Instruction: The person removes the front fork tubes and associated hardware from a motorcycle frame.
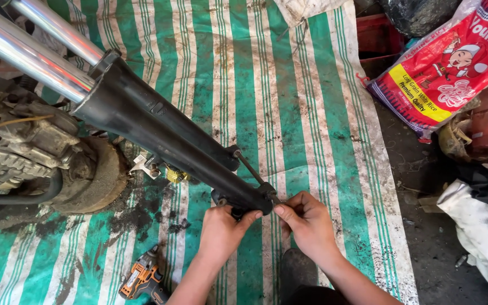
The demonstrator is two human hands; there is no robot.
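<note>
A black motorcycle fork leg point(159, 127) with a shiny chrome tube point(26, 53) runs from the upper left down to the middle. My left hand point(221, 231) grips the fork leg's lower end from below. My right hand point(306, 220) pinches the end of a thin dark axle rod point(252, 172) that passes through the fork's bottom lugs. A second chrome tube point(57, 25) lies behind the first.
A dirty engine and round hub point(91, 178) sit at left on a green and white striped tarp point(312, 113). An orange cordless driver point(142, 279) lies at the bottom. Small brass parts point(173, 174) rest under the fork. A red rice sack point(447, 68) and white cloth point(481, 226) lie at right.
</note>
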